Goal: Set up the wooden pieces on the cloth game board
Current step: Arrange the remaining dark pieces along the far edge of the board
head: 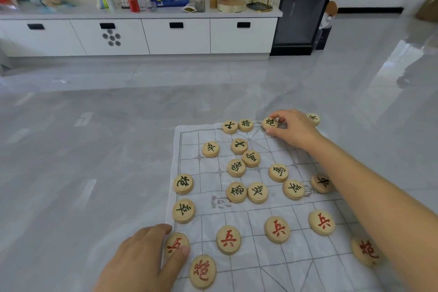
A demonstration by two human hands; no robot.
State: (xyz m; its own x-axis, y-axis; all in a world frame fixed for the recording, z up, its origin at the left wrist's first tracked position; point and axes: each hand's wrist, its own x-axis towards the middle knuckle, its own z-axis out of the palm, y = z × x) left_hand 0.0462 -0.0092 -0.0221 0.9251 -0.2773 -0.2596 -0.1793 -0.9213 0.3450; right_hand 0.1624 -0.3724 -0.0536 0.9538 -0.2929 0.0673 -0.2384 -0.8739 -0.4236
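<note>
Head view. The cloth board (256,258) lies on the floor tiles (94,149), its near half towards the person.

Right hand (296,130): reaches across to the far edge of the board, right of centre. Fingers curl over a black-lettered disc (269,123), with the thumb at its near rim, so the disc is pinched. I cannot tell whether it is lifted or resting on the cloth.

- Disc position: on the far edge line, just right of two black-lettered neighbours (245,125) that already stand side by side there.
- The arm comes in from the near right, so the disc lies at the fingertips, away from the person and to the left of the wrist.
- A round disc has no long axis, so only the character's facing matters.

Left hand (139,261): at the left edge of the board's near half. The thumb lies over a red-lettered disc (176,245) and the forefinger curls at its far rim, so this hand grips too.

Judgement: the far row is being filled outward from the centre. The loose black discs (237,167) are bunched in the middle of the far half, closer to the right hand than to the left. One more disc (314,118) sits beyond the far right corner, behind the right hand. The right hand is the natural one for those, and the left for the red row.
</note>
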